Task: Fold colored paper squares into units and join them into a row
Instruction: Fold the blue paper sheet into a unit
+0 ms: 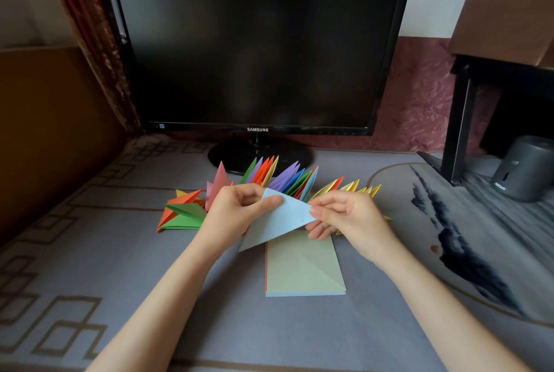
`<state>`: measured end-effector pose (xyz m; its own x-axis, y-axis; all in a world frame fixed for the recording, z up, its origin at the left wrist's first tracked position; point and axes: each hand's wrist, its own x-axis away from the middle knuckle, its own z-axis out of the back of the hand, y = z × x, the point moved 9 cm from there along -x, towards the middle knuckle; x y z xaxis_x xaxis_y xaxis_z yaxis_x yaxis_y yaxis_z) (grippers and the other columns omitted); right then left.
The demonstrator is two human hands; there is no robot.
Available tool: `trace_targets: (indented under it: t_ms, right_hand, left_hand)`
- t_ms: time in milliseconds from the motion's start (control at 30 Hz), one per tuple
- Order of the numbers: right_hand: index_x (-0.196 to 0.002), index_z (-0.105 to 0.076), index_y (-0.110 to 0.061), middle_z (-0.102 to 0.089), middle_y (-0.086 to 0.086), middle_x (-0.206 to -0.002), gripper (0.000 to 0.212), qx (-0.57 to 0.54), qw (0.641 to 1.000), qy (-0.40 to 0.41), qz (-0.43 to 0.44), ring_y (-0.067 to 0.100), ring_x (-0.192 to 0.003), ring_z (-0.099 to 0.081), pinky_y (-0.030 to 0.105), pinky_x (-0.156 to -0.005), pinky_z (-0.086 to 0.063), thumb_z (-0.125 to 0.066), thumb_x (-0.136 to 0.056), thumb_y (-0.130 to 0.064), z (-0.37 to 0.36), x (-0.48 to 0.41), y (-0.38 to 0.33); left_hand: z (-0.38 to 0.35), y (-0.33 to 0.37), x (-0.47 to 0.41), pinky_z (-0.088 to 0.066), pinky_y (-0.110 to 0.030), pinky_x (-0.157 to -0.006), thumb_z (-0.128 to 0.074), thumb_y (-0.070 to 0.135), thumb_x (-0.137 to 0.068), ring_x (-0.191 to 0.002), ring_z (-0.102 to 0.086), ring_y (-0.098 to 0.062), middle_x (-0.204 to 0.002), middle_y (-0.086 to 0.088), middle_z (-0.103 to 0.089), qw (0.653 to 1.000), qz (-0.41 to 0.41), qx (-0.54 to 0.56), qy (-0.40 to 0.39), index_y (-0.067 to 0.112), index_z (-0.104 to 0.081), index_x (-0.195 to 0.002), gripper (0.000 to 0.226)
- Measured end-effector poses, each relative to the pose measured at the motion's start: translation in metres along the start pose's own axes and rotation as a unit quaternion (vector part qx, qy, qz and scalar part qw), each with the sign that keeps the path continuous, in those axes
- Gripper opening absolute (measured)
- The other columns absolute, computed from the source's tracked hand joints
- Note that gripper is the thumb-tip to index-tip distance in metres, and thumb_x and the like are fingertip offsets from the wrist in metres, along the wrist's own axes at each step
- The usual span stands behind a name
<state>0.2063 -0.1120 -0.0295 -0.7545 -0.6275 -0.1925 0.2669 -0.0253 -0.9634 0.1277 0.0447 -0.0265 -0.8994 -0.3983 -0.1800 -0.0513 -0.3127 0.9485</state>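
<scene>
Grey patterned cloth covers the desk (90, 251), and a dark monitor (257, 44) fills the back edge, its round stand planted just behind the action. In front of that stand runs the row of joined units (284, 179), a fan of pink, green, orange, purple, blue and yellow points reaching toward the right side. Off its left end lie loose orange and green units (183, 212), not clearly joined. Nearer the front edge sits the stack of paper squares (302, 266), pale green on top with a diagonal crease.

And the piece in play: a light blue sheet (278, 221), folded to a triangle, held up over the stack's far edge. Left hand (236, 209) pinches the upper corner, thumb on top; right hand (344, 215) closes thumb and fingers on the right corner. Its long edge slants from lower left up to the right, spanning both hands, so I'd judge either could press the next crease. The row waits just beyond the knuckles.
</scene>
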Motion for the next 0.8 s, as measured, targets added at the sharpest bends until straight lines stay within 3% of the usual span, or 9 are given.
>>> trace_targets:
  t_ms: [200,333,400,467,667,800]
  right_hand:
    - [-0.09,-0.065,-0.012,-0.067,0.005,-0.061,0.021,-0.009,0.995,0.075,0.061,0.019,-0.053,-0.065,0.024,-0.052,-0.052,-0.046,-0.096,-0.005,0.013,-0.001,-0.008]
    - [-0.1,-0.064,-0.023,-0.063,0.001,-0.075,0.024,0.029,0.976,0.159,0.143,0.016,-0.062,-0.057,0.025,-0.056,-0.049,-0.043,-0.098,-0.011,0.028,0.007,-0.021]
    - [-0.106,-0.064,-0.025,-0.056,-0.008,-0.084,0.026,0.102,0.964,0.137,0.205,0.012,-0.071,-0.054,0.023,-0.065,-0.047,-0.046,-0.096,-0.01,0.019,0.012,-0.033]
    - [-0.11,-0.065,-0.022,-0.052,-0.006,-0.09,0.028,0.156,0.953,0.083,0.246,0.013,-0.075,-0.052,0.021,-0.072,-0.044,-0.051,-0.092,-0.005,0.001,0.014,-0.037]
    - [-0.108,-0.069,-0.031,-0.054,-0.012,-0.084,0.034,0.187,0.959,-0.026,0.213,0.009,-0.07,-0.049,0.017,-0.069,-0.041,-0.066,-0.083,-0.008,-0.024,0.008,-0.018]
    - [-0.099,-0.074,-0.022,-0.057,-0.016,-0.082,0.026,0.172,0.961,-0.005,0.216,0.005,-0.075,-0.055,0.015,-0.069,-0.042,-0.068,-0.08,-0.005,-0.023,0.007,-0.018]
  left_hand:
    - [-0.002,-0.007,-0.002,-0.048,-0.02,-0.062,-0.068,0.027,-0.084,-0.07,-0.066,-0.005,-0.075,0.003,-0.073,0.999,0.031,0.028,0.003,0.019,-0.067,-0.075,0.012]
    - [0.006,-0.013,-0.004,-0.051,-0.016,-0.061,-0.065,0.026,-0.087,-0.073,-0.066,-0.006,-0.075,0.007,-0.072,0.995,0.049,0.079,0.042,0.02,-0.068,-0.081,0.009]
    - [0.007,-0.016,-0.004,-0.052,-0.019,-0.063,-0.065,0.023,-0.088,-0.076,-0.067,-0.011,-0.081,0.001,-0.073,0.99,0.059,0.116,0.05,0.016,-0.068,-0.083,0.009]
    - [0.003,-0.017,-0.003,-0.054,-0.02,-0.062,-0.064,0.02,-0.089,-0.076,-0.068,-0.015,-0.085,-0.004,-0.073,0.984,0.071,0.159,0.045,0.012,-0.067,-0.088,0.009]
    - [-0.01,-0.018,-0.002,-0.055,-0.02,-0.06,-0.058,0.013,-0.091,-0.069,-0.069,-0.016,-0.084,-0.008,-0.072,0.966,0.082,0.246,0.004,0.006,-0.066,-0.097,0.012]
    - [-0.022,-0.021,-0.001,-0.057,-0.024,-0.069,-0.054,0.015,-0.093,-0.076,-0.069,-0.017,-0.092,-0.011,-0.071,0.962,0.098,0.251,-0.043,0.003,-0.064,-0.104,0.019]
